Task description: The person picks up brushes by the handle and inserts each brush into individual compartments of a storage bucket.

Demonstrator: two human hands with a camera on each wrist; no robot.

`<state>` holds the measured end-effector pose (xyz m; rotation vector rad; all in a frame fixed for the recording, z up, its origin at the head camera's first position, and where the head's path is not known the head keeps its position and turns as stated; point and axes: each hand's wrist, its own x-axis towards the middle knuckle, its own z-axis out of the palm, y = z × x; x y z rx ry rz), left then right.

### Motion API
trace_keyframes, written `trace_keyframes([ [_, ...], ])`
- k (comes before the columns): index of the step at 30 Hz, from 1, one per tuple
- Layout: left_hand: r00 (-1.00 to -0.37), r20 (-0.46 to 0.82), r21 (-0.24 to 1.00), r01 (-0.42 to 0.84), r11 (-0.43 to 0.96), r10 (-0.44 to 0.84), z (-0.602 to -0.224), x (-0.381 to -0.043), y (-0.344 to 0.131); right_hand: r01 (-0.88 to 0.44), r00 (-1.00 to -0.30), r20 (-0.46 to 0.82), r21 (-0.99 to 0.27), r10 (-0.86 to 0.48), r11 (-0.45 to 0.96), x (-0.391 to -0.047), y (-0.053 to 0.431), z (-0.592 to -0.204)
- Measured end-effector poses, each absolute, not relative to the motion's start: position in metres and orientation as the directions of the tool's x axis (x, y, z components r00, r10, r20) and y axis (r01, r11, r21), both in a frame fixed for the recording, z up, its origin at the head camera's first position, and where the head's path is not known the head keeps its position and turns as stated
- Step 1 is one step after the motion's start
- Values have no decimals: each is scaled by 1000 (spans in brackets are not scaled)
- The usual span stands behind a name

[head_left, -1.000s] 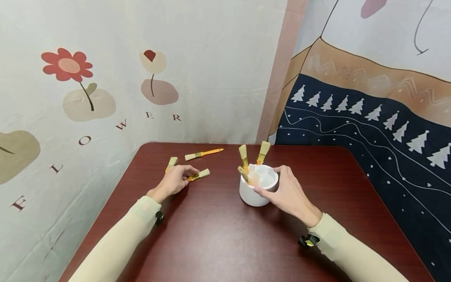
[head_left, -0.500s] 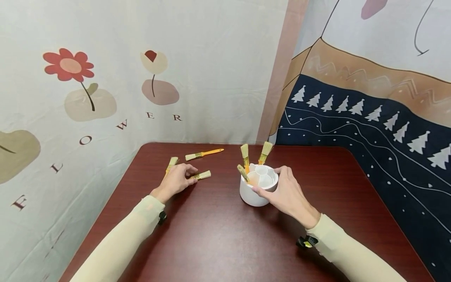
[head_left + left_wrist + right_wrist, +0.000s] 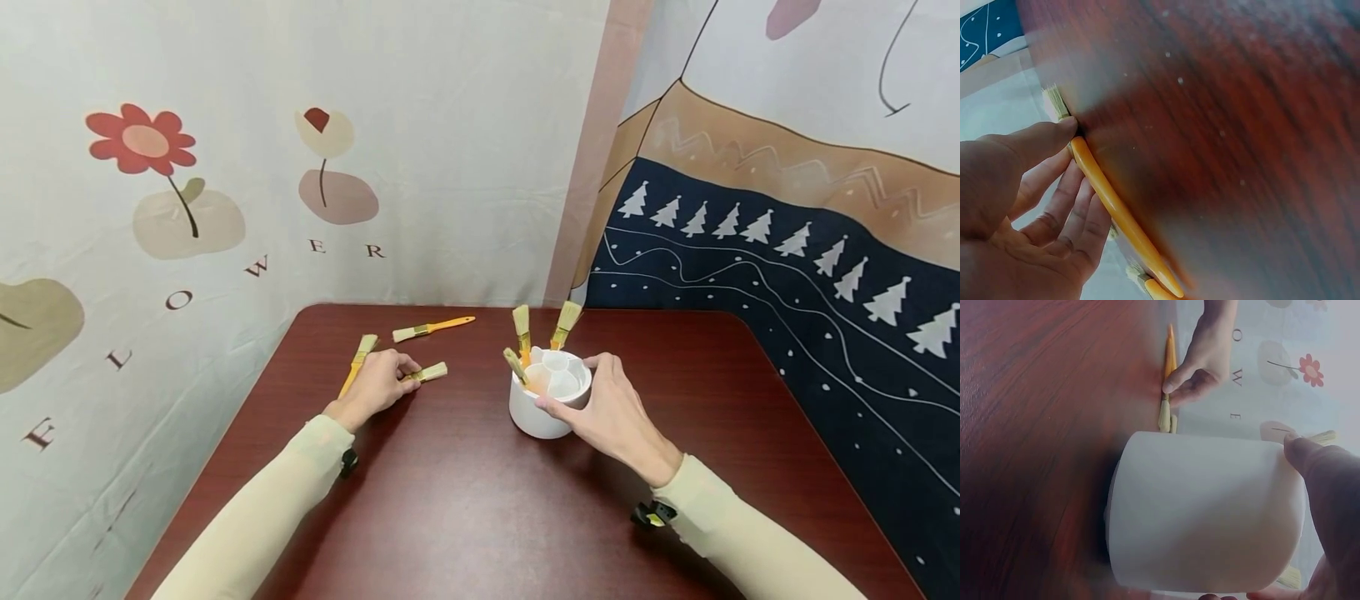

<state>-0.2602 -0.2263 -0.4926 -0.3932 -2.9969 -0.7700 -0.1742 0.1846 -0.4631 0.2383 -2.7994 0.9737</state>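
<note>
My left hand (image 3: 377,382) pinches a paintbrush between thumb and fingers, near its metal band. The brush's pale bristles (image 3: 432,372) stick out to the right of the fingertips. In the left wrist view its orange handle (image 3: 1116,206) runs below the palm, close along the table. My right hand (image 3: 618,412) grips the rim of a round white pot (image 3: 536,422), thumb at the near side and fingers at the far side. Three paintbrushes stand bristles-up in the pot's divided top: one at the back right (image 3: 567,318), one at the back left (image 3: 521,323), one at the front left (image 3: 514,365).
Two more paintbrushes lie on the dark red table (image 3: 480,500): one at the back (image 3: 435,328), another behind the left hand (image 3: 360,357). A printed cloth (image 3: 465,150) hangs along the table's back edge, and a dark blue patterned one (image 3: 750,283) at the right.
My left hand has slid slightly right along its brush, so its fingers now cover the metal band. More of the orange handle behind that hand shows. The right hand and pot stay put.
</note>
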Motion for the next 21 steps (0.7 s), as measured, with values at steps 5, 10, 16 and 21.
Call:
trace_keyframes([
  [5,-970,81,479,240,844,230,-494,-260,-227,-225,-972,190,-597,-137,770,-176,193,-459],
  [10,-970,88,487,240,840,227,-493,-259,-228,-258,-966,145,-618,-214,743,-185,208,-454],
  [16,-968,104,485,248,839,226,-492,-257,-228,-266,-949,60,-680,-310,683,-200,223,-452],
  [21,-965,149,494,260,830,214,-492,-255,-227,-271,-923,16,-737,-385,619,-214,233,-453],
])
